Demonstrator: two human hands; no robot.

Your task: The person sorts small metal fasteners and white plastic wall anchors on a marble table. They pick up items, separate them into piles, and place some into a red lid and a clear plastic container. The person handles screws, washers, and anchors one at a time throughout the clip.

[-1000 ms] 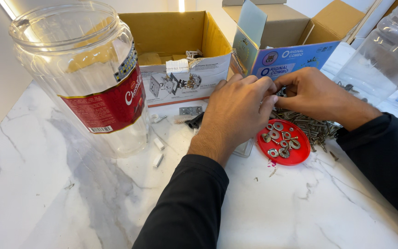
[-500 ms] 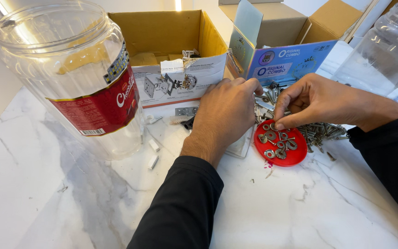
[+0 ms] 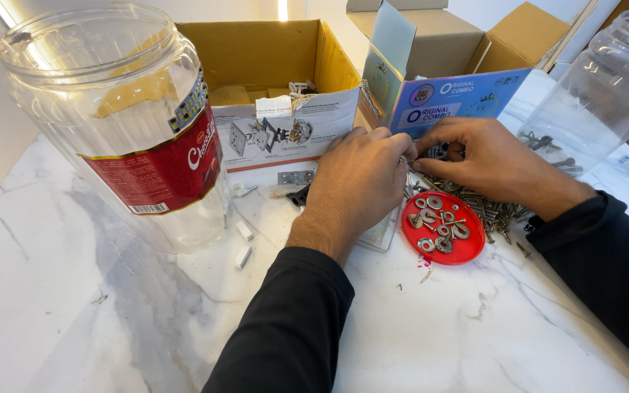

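Where the screw pile point(image 3: 475, 200) lies beyond the red lid point(image 3: 443, 227), a screw is pinched by both hands, left point(image 3: 362, 182) and right point(image 3: 485, 156). Open counter point(image 3: 460, 327) is left near; boxes crowd the far edge.

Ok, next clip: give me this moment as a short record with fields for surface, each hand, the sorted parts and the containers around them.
surface: white marble table
left hand: fingertips at the near edge of the screw pile, meeting the right hand; grip hidden
right hand: resting over the screw pile, fingers curled toward the left hand
sorted parts: washers and nuts in a red lid, in front of the pile
containers: large clear jar with red label at left; second clear jar at right; open cardboard box behind the hands
loose bits: two small white plugs beside the large jar
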